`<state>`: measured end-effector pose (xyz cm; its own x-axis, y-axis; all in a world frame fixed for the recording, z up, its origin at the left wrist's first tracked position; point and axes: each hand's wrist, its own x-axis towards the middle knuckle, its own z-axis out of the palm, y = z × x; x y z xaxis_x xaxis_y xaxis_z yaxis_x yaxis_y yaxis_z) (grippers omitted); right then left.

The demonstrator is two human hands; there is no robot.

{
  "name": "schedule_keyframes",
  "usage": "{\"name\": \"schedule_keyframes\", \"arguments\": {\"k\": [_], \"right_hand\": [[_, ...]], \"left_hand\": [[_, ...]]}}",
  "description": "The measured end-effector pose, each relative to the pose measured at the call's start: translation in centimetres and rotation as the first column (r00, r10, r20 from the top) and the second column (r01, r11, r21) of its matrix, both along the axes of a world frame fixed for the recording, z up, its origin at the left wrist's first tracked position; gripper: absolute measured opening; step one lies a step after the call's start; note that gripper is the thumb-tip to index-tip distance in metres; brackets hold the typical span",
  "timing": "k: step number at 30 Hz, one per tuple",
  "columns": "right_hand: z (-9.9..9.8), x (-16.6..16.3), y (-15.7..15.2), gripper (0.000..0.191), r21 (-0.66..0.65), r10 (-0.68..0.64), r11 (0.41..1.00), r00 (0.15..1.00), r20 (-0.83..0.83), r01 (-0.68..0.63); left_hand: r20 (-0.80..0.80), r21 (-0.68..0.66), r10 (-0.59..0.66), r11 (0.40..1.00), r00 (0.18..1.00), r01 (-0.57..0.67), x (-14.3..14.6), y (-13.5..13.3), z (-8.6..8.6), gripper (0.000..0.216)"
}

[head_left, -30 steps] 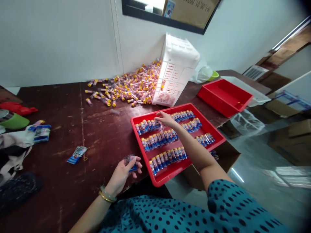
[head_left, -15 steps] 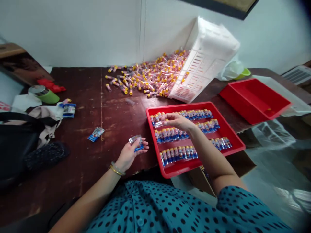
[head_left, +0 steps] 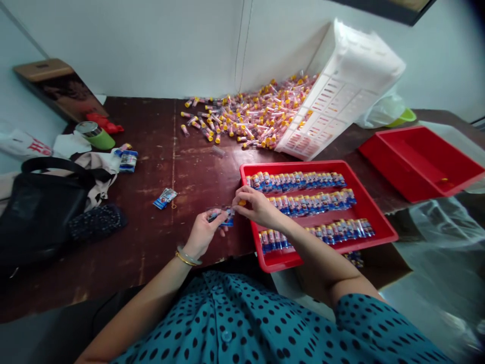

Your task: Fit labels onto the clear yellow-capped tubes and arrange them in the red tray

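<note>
Packet: blue and see-through (head_left: pixel 228 218), in the left hand (head_left: pixel 204 230), just left of the tray (head_left: pixel 276 263); whether it is 1 or several, I cannot tell.
Tube: at the right hand's (head_left: pixel 255 205) fingertips, by the tray's left rim; the yellow cap (head_left: pixel 242 202) shows, the body is mostly hidden.
Step in hand: apparently matching tube to packet, the 2 hands almost together; whether the tube is inside cannot be told.
Next move: likely calls for a steady packet, its mouth kept open and the tube lined up with it.
Left grip: thumb pressed over the packet against curled fingers, pinching it flat.
Right grip: thumb and forefinger drawn together, pinching the tube near its cap.
Rows: 3 rows of filled packets (head_left: pixel 322 199) inside the tray, yellow ends away from the person.
Loose packets: a few (head_left: pixel 165 198) on the table (head_left: pixel 204 174), well left of the tray.
Pile: many capped tubes (head_left: pixel 257 114) behind the tray, against a tipped white basket (head_left: pixel 341 91).
Bin: red (head_left: pixel 435 156), right of the tray and farther back.
Bag: black (head_left: pixel 45 212), far left of the tray.
</note>
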<state>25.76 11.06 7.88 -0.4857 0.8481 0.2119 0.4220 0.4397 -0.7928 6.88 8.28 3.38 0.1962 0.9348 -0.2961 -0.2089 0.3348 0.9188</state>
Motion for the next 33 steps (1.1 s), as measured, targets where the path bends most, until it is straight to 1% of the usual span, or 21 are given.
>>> {"name": "schedule_keyframes", "arguments": {"k": [3, 5, 7, 9, 10, 12, 20, 23, 25, 27, 29, 31, 33], "right_hand": [[-0.2, 0.5, 0.4, 0.010, -0.051, -0.025, 0.998, 0.999, -0.041, 0.023], [-0.1, 1.3, 0.8, 0.015, -0.142, -0.094, 0.987, 0.985, -0.146, 0.073], [0.2, 2.2, 1.2, 0.025, -0.282, -0.213, 0.950, 0.935, -0.283, 0.131], [0.7, 3.1, 1.5, 0.031, -0.413, -0.306, 0.901, 0.870, -0.387, 0.133], [1.0, 3.5, 1.5, 0.033, -0.455, -0.328, 0.883, 0.848, -0.416, 0.118], [1.4, 3.9, 1.5, 0.034, -0.499, -0.336, 0.863, 0.832, -0.442, 0.084], [1.9, 3.2, 1.1, 0.031, -0.505, -0.236, 0.863, 0.875, -0.423, -0.012], [2.0, 2.9, 1.1, 0.028, -0.476, -0.188, 0.879, 0.900, -0.393, -0.024], [1.9, 2.7, 0.9, 0.027, -0.441, -0.169, 0.897, 0.902, -0.398, -0.027], [1.4, 2.5, 0.6, 0.026, -0.412, -0.170, 0.911, 0.890, -0.424, -0.022], [0.6, 2.2, 0.0, 0.025, -0.396, -0.197, 0.918, 0.884, -0.424, 0.015], [-0.3, 1.8, -0.9, 0.023, -0.385, -0.235, 0.920, 0.891, -0.389, 0.075], [-1.2, 1.3, -2.0, 0.022, -0.372, -0.259, 0.921, 0.894, -0.366, 0.115]], "left_hand": [[-0.019, -0.001, -0.035, 0.999, 0.999, 0.035, -1.0, 0.0, -0.1, 0.027], [-0.006, -0.030, -0.054, 0.998, 0.999, 0.054, -1.4, 0.0, 0.0, 0.027], [0.017, -0.077, -0.072, 0.994, 0.997, 0.073, -1.6, -0.1, 0.2, 0.025], [0.037, -0.103, -0.090, 0.990, 0.995, 0.093, -1.6, -0.2, 0.5, 0.025], [0.043, -0.101, -0.103, 0.989, 0.994, 0.107, -1.6, -0.3, 0.6, 0.025], [0.045, -0.079, -0.127, 0.988, 0.991, 0.130, -1.5, -0.3, 0.7, 0.025], [0.023, -0.044, -0.150, 0.988, 0.988, 0.151, -1.5, -0.3, 0.9, 0.023], [0.022, -0.017, -0.166, 0.986, 0.986, 0.167, -1.4, -0.3, 0.9, 0.022], [0.021, 0.004, -0.158, 0.987, 0.987, 0.158, -1.1, -0.5, 0.8, 0.021], [0.016, 0.005, -0.148, 0.989, 0.989, 0.148, -0.6, -0.7, 0.7, 0.020], [0.018, -0.019, -0.164, 0.986, 0.986, 0.164, -0.2, -0.9, 0.7, 0.026], [0.059, -0.052, -0.210, 0.976, 0.976, 0.213, 0.0, -1.2, 0.6, 0.030], [0.136, -0.093, -0.256, 0.959, 0.957, 0.269, 0.1, -1.4, 0.5, 0.028]]}}
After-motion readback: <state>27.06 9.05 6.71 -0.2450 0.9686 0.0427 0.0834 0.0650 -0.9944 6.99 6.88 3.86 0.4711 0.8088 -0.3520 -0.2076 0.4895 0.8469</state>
